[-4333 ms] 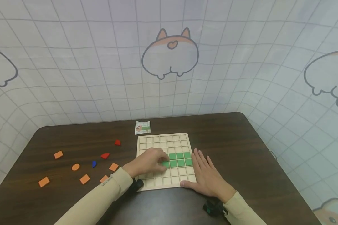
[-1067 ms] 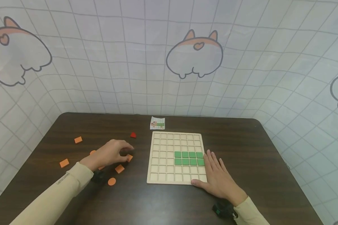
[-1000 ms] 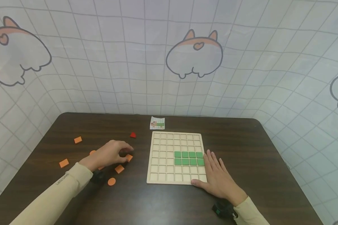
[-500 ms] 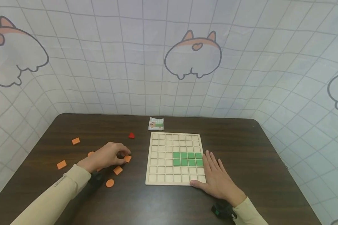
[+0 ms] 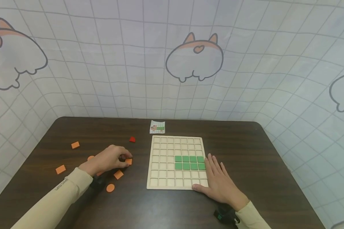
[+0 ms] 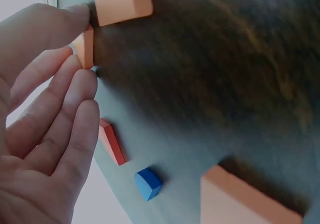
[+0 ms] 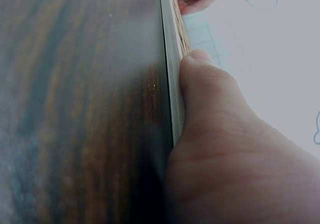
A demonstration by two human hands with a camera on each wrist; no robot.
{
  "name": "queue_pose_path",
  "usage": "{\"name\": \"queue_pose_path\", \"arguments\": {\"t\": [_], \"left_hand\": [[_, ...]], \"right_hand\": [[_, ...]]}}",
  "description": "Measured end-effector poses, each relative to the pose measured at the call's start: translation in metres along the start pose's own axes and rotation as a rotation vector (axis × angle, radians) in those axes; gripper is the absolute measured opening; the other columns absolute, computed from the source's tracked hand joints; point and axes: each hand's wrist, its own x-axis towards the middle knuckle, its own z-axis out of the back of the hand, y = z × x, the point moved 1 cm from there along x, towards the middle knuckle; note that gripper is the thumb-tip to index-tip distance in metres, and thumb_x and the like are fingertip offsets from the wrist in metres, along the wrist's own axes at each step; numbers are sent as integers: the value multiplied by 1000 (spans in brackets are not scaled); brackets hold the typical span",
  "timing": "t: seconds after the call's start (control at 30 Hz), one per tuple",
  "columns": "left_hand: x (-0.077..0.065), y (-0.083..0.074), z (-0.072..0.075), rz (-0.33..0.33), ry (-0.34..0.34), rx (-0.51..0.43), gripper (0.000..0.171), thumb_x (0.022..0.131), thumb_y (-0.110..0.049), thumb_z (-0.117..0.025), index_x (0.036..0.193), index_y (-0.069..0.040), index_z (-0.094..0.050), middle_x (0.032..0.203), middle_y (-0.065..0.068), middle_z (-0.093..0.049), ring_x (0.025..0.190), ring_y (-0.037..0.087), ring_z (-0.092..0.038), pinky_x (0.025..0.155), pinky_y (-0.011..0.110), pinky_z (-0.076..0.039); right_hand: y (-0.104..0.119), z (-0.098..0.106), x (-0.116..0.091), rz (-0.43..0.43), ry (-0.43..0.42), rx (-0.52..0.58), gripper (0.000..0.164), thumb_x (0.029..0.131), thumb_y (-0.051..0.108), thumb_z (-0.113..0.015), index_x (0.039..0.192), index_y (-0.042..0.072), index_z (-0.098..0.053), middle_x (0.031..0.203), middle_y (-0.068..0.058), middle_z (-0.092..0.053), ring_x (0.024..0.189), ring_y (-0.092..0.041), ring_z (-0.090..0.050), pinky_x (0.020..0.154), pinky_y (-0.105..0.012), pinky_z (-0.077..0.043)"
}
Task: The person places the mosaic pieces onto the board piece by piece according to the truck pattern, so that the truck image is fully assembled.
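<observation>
On the dark table lies a pale gridded board [image 5: 162, 174] with several green square tiles [image 5: 189, 162] in two rows at its right side. My left hand [image 5: 110, 158] is left of the board and pinches an orange tile [image 5: 128, 161] between thumb and fingertips. In the left wrist view that orange tile [image 6: 86, 48] shows edge-on by the thumb. My right hand [image 5: 221, 184] lies with straight fingers along the board's right edge, its thumb on the front edge. The right wrist view shows that thumb [image 7: 212, 91] touching the board's side [image 7: 175, 99].
Around my left hand lie loose orange pieces, among them a square [image 5: 118, 174] and a disc [image 5: 110, 188]. A red piece [image 5: 132, 139] is farther back. The left wrist view shows a blue piece [image 6: 148, 183]. Behind the board lies a small pattern card [image 5: 157, 127].
My left hand has moved from the green tiles on the board to the loose pieces at left, and its fingers have closed on an orange tile. My right hand stays at the board's edge.
</observation>
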Motion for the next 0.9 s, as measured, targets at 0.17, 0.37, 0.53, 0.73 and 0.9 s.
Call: {"name": "queue_pose_path", "arguments": {"t": [0.17,0.37,0.53,0.73,0.9], "left_hand": [[2,-3,-1,6,-3,26,28,90,-18,-79,116,-9,-77,110,1,-76,93,11,-68,78,28,-58],[6,-7,-1,-2,-25,56,25,89,-16,-77,113,-9,-78,107,1,-75,89,10,-65,75,27,-56],[8,-13,0,-15,-31,46,26,89,-16,-76,114,-9,-78,109,2,-75,91,12,-67,77,29,-57],[15,-25,1,-35,-39,29,28,90,-17,-75,117,-9,-78,113,2,-76,93,11,-68,79,30,-58],[21,-36,1,-72,-48,31,27,90,-17,-76,115,-8,-78,108,-1,-76,90,10,-68,78,27,-57]], "right_hand": [[0,1,-1,-1,-2,7,121,86,86,-50,166,3,-12,175,-19,-5,164,-38,-9,128,-66,-16],[0,1,-1,-1,0,-5,121,86,87,-49,166,2,-13,175,-19,-6,164,-38,-9,128,-66,-17],[0,1,-2,-2,-1,-14,121,86,87,-48,166,2,-13,175,-20,-8,163,-38,-11,128,-66,-18],[0,1,-1,8,-9,-20,120,87,85,-49,166,2,-12,174,-21,-7,163,-39,-10,128,-66,-18],[1,4,-2,12,-7,-7,120,88,84,-50,165,1,-12,174,-22,-8,163,-40,-10,127,-67,-17]]}}
